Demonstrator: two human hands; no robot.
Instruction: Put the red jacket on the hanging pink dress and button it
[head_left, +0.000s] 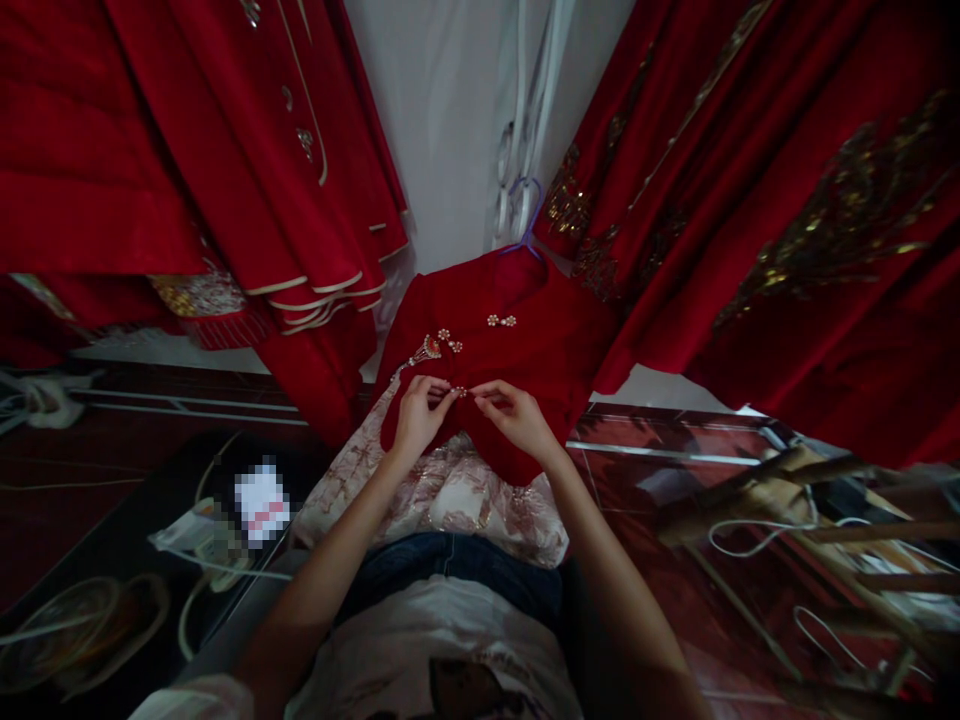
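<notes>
A red velvet garment (525,340) hangs in front of me on a purple hanger (527,215), its lower part lying across my lap. Pearl-and-gold clasps (501,321) run down its front. My left hand (417,412) and my right hand (517,415) meet at one clasp (460,392) on the front edge. Both hands pinch the fabric and the clasp between thumb and fingertips. Under the red garment a pale floral lace cloth (450,495) spreads over my knees.
Red embroidered garments (247,170) hang at the left, and more with gold embroidery (810,220) at the right. A white wall (450,120) shows between them. White cables and a plastic bag (202,545) lie on the dark floor at left. Wooden sticks and wire (810,520) lie at right.
</notes>
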